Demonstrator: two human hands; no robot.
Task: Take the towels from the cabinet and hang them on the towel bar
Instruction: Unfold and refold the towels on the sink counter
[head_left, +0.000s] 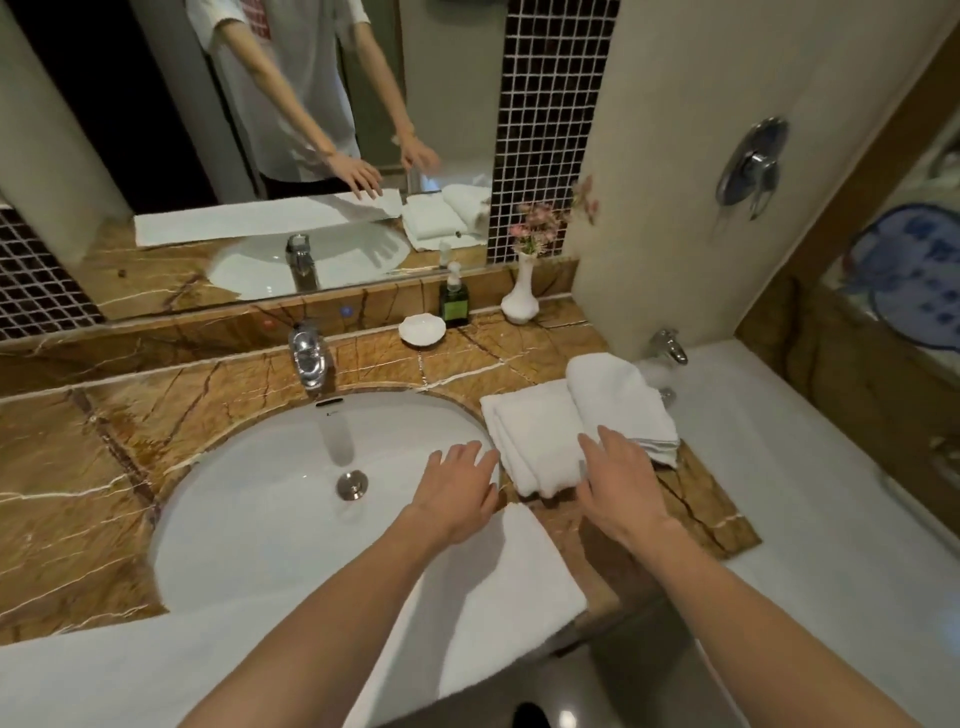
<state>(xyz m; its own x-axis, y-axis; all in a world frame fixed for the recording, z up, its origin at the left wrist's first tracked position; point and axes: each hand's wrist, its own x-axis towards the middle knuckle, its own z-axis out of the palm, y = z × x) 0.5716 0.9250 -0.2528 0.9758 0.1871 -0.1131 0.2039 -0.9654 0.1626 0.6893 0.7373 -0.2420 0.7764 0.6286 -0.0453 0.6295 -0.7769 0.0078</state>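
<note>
Both hands hold nothing. The left hand (457, 493) and right hand (618, 488) hover with fingers straight and spread. The left is over the right rim of the sink (249, 499), and the right is over the near edge of the folded towels (540, 441); I cannot tell whether its fingertips touch the cloth. Under the forearms a long flat towel (493, 587) lies along the counter's (78, 467) front edge. The folded towels sit just right of the sink, two white bundles touching side by side, thick and soft, with neat layered edges. To lift one well, I judge both hands should slide under the whole fold so it does not fall open. Farther back stand the faucet (307, 358), soap dish (422, 330), bottle (453, 299) and vase (521, 296). No towel bar shows.
</note>
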